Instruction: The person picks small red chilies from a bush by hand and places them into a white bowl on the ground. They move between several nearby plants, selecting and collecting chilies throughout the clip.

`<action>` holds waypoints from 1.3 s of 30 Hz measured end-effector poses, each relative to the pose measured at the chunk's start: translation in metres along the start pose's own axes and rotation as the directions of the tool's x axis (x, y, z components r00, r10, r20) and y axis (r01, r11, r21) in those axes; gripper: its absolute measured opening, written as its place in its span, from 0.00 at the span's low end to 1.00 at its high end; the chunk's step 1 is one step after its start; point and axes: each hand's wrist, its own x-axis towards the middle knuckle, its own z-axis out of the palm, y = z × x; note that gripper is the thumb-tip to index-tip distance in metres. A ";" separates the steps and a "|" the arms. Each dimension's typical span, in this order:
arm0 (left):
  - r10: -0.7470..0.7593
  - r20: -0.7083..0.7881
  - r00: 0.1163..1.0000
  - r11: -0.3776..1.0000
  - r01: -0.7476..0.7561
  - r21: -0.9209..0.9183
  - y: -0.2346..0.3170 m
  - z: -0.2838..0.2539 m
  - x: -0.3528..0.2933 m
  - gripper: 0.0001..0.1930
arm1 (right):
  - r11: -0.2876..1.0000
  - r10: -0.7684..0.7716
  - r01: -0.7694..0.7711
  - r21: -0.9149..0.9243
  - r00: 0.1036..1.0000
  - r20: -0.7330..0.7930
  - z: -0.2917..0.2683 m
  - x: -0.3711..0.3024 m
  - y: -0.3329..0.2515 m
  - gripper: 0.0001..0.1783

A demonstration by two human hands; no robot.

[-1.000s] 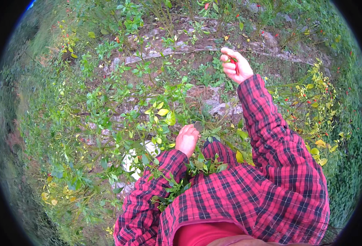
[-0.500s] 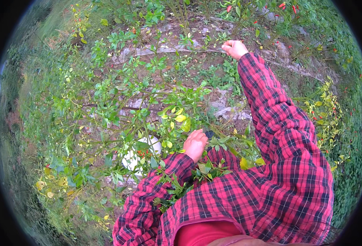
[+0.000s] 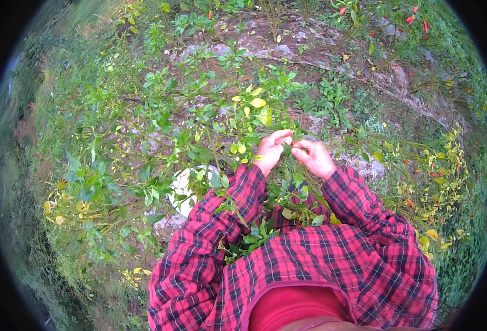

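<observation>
Soft, even daylight covers an outdoor chili field. Brown soil [image 3: 257, 25] shows between the rows, crossed by a pale, crumpled strip of mulch film [image 3: 428, 112], with leafy weeds [image 3: 333, 94] below it. Red chilies [image 3: 410, 20] dot the upper right, a yellowing chili plant [image 3: 441, 179] stands at right, and grass [image 3: 69, 41] fills the upper left.
</observation>
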 end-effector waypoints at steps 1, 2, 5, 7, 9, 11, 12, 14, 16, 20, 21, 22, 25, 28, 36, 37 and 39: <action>-0.009 -0.031 0.999 0.997 0.007 -0.074 -0.002 0.001 -0.001 0.15 | 1.000 -0.002 0.002 -0.025 1.000 -0.019 0.003 -0.001 0.000 0.08; -0.033 -0.033 0.999 0.992 0.029 -0.122 -0.003 0.002 -0.001 0.14 | 0.997 0.035 -0.037 -0.063 0.999 -0.033 0.005 -0.002 0.000 0.08; -0.036 -0.027 0.999 0.993 0.033 -0.111 -0.004 0.005 -0.001 0.13 | 0.977 -0.129 0.113 -0.181 0.989 -0.076 0.007 -0.005 -0.004 0.09; -0.045 -0.037 0.998 0.993 0.041 -0.109 -0.003 0.008 -0.001 0.12 | 0.968 -0.153 0.128 -0.215 0.983 -0.101 0.004 -0.011 -0.011 0.09; 0.005 0.017 1.000 0.984 -0.002 -0.177 -0.002 0.012 -0.002 0.12 | 0.992 -0.043 0.031 -0.124 0.995 -0.091 -0.004 -0.020 -0.022 0.09; 0.042 0.100 0.994 0.987 -0.025 -0.160 -0.004 0.014 -0.004 0.14 | 0.997 0.011 -0.019 -0.079 0.996 -0.091 -0.010 -0.033 -0.036 0.11; 0.116 0.044 0.992 0.993 -0.118 0.033 -0.005 0.015 -0.007 0.14 | 0.999 -0.028 0.030 0.040 0.998 -0.051 -0.013 -0.041 -0.043 0.11; -0.030 -0.047 0.998 1.000 0.030 0.001 -0.007 0.011 -0.011 0.13 | 0.964 -0.043 0.028 0.266 0.998 0.051 -0.023 -0.056 -0.052 0.11; -0.004 0.012 1.000 1.000 0.004 0.009 -0.010 0.009 -0.014 0.11 | 0.804 0.049 -0.115 0.584 0.991 0.128 -0.039 -0.056 -0.054 0.13; 0.143 0.073 0.987 0.956 -0.157 0.247 -0.014 0.008 -0.017 0.15 | 0.284 0.001 -0.259 0.923 0.963 0.270 -0.054 -0.032 -0.041 0.14; 0.161 0.087 0.983 0.946 -0.178 0.272 -0.015 0.009 -0.019 0.17 | 0.323 0.048 -0.264 0.909 0.964 0.263 -0.052 -0.027 -0.037 0.15; 0.129 0.088 0.988 0.936 -0.151 0.317 -0.015 0.010 -0.019 0.19 | 0.355 0.126 -0.288 0.890 0.958 0.259 -0.050 -0.022 -0.035 0.16; 0.172 0.109 0.979 0.863 -0.203 0.462 -0.014 0.014 -0.024 0.24 | 0.835 0.100 -0.163 0.525 0.984 0.146 -0.039 0.002 -0.034 0.12; 0.199 0.101 0.975 0.814 -0.222 0.537 -0.012 0.016 -0.027 0.24 | 0.961 -0.181 0.186 -0.206 0.982 0.047 -0.025 0.023 -0.033 0.14; 0.162 0.031 0.986 0.828 -0.152 0.540 -0.006 0.019 -0.037 0.22 | 0.945 -0.060 0.077 -0.317 0.996 0.065 -0.013 0.047 -0.025 0.14; 0.166 0.019 0.986 0.835 -0.151 0.530 -0.006 0.019 -0.039 0.23 | 0.996 0.092 -0.092 -0.003 0.988 0.124 -0.016 0.044 -0.027 0.13; 0.173 0.008 0.985 0.840 -0.152 0.521 -0.007 0.020 -0.043 0.21 | 0.875 0.127 -0.213 0.434 0.967 0.220 -0.028 0.027 -0.031 0.13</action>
